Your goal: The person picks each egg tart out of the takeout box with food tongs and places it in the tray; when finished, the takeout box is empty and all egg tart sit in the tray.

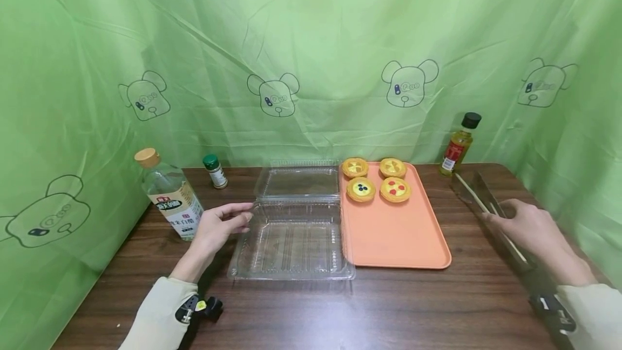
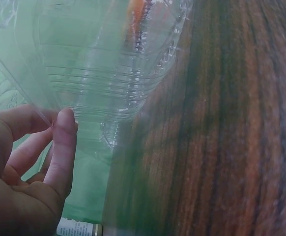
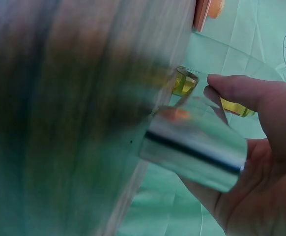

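Note:
My left hand point(image 1: 217, 231) pinches the left edge of a clear plastic clamshell container point(image 1: 291, 274), between thumb and fingers. The container stands unfolded, its lid point(image 1: 298, 182) laid back behind its base, with nothing inside. In the left wrist view the thumb presses the thin rim against the fingers. At the right, my right hand point(image 1: 532, 231) holds long metal tongs point(image 1: 470, 190) that point toward the back of the table. The tongs' shiny curved end point(image 3: 192, 147) lies within the hand in the right wrist view. Several tarts point(image 1: 360, 189) sit at the back of an orange tray point(image 1: 396, 236).
A large vinegar bottle point(image 1: 175, 204) stands left of my left hand, a small green-capped jar point(image 1: 215, 172) behind it. An oil bottle point(image 1: 457, 147) with a black cap stands at the back right. Green curtains point(image 1: 330, 42) enclose the wooden table point(image 1: 291, 312).

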Demonstrator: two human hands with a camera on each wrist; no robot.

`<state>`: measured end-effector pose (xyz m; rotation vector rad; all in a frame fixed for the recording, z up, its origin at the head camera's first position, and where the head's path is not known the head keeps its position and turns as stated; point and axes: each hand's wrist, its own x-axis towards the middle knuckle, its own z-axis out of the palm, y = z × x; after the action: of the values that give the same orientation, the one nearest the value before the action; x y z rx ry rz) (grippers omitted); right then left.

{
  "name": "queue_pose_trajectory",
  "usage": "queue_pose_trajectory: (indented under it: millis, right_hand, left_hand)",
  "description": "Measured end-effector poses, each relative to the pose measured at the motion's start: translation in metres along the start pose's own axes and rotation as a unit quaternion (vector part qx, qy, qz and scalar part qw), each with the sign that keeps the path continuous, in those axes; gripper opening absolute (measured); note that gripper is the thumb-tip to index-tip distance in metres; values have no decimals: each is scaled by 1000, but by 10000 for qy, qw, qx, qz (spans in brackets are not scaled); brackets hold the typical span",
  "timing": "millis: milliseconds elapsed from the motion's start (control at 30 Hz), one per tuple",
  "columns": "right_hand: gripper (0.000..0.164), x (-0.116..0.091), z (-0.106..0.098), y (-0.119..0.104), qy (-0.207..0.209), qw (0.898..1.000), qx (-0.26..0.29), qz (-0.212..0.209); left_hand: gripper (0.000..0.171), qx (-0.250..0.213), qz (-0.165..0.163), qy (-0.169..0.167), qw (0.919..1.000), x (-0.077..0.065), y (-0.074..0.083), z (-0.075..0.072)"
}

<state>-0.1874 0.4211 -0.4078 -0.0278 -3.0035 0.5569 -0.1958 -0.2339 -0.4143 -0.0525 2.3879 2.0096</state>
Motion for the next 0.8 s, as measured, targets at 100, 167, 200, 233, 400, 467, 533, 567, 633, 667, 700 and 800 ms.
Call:
queue_pose_trajectory:
  millis: [100, 167, 200, 233, 400, 467, 533, 567, 633, 667, 700, 800]
  right_hand:
    - [78, 1, -1, -1, -114, 9998, -161, -63]
    - [81, 1, -2, -1, -212, 9994, -264, -74]
    - [82, 1, -2, -2, -240, 9992, -309, -65]
    - [83, 0, -2, -2, -267, 9990, -345, -51]
    - [85, 0, -2, -3, -394, 9984, -396, 1]
    - [84, 0, -1, -3, -413, 9983, -408, -1]
    - [84, 0, -1, -5, -403, 9983, -419, -10]
    - [84, 0, -1, -5, -399, 9983, -421, -14]
    - [84, 0, -1, -6, -394, 9983, -434, -19]
    - [84, 0, -1, -6, -394, 9982, -441, -18]
    - [84, 0, -1, -6, -397, 9982, -444, -13]
    - [84, 0, -2, -5, -406, 9981, -461, 10]
  left_hand:
    - [36, -19, -1, 11, 10000, 0, -1, 0]
    - [36, -25, 0, 10, 10000, 0, -1, 0]
    - [36, -28, 3, 4, 10000, 0, -1, 0]
    - [36, -33, 10, -4, 10000, 0, -1, 0]
    - [37, -22, 43, -48, 10000, 0, -1, -1]
    - [37, -18, 46, -50, 10000, 0, -1, -2]
    - [37, -13, 49, -40, 10000, 0, -2, -3]
    - [36, -17, 50, -33, 10000, 0, -3, -3]
    - [36, -28, 59, -15, 10000, 0, -3, -3]
    - [36, -30, 63, -12, 10000, 0, -3, -3]
    - [36, -31, 72, -18, 10000, 0, -3, -3]
    - [36, -44, 86, -29, 9999, 1, -3, -2]
